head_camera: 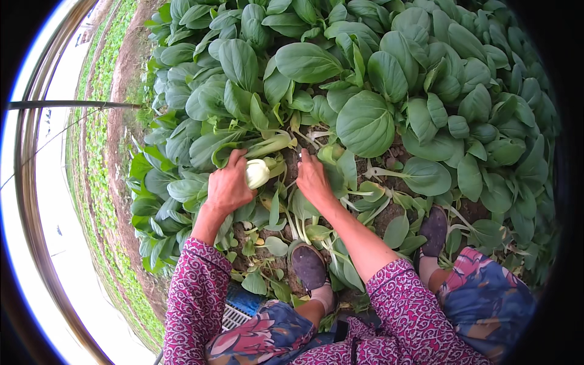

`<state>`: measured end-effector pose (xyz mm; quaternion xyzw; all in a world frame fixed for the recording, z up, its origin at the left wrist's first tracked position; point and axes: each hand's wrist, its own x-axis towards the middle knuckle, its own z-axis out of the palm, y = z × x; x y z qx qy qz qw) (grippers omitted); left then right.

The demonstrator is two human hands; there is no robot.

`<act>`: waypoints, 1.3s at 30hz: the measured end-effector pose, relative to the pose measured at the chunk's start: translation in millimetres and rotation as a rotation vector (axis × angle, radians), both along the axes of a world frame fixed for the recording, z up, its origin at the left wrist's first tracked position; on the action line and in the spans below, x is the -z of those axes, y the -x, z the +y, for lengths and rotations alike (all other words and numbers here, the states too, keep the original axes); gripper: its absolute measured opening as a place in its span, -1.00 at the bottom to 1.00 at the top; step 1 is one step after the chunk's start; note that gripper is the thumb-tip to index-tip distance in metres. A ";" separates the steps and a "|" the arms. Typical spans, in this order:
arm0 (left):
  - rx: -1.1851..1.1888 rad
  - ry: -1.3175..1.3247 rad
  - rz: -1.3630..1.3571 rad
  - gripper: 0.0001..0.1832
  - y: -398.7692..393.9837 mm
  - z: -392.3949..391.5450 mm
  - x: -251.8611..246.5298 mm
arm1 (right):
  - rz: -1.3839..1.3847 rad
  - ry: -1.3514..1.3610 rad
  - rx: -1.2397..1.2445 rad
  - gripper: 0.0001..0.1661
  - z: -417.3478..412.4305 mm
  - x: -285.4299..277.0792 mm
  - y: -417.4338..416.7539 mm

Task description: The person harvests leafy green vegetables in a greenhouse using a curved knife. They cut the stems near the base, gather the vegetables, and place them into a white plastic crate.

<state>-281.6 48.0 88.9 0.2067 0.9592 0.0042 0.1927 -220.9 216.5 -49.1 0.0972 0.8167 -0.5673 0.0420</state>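
My left hand (229,183) is closed around a head of bok choy, its pale cut base (258,174) showing beside my thumb. Its fingertips reach the leaves of another bok choy plant (271,145), whose light green stalks lean left just above. Low over the soil, to the right of that plant's base, is my right hand (313,177). Its fingers are curled around a small object (300,155), of which only a whitish bit shows; the rest is hidden.
Dense bok choy (365,123) stands ahead and to the right. Loose, partly yellowed leaves (315,232) litter the soil around my shoes (309,267). Behind my left arm sits a blue and white plastic crate (239,303). A metal pipe (73,104) crosses at left.
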 end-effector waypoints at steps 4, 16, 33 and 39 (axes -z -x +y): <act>0.016 0.005 0.007 -0.46 -3.8 -2.0 1.6 | -0.041 -0.167 -0.117 -0.30 5.9 5.0 -7.5; 0.043 -0.068 0.052 -0.46 -9.3 -1.4 1.2 | -0.061 -0.295 -0.189 -0.22 7.6 -1.2 1.5; -0.134 -0.598 -0.017 -0.38 -30.3 -5.4 -63.6 | -0.279 1.422 0.198 -0.27 25.6 -40.4 -11.9; -0.493 -0.878 -0.213 -0.33 -76.9 -17.3 -124.3 | -0.236 1.577 -0.023 -0.20 36.2 -97.0 -35.5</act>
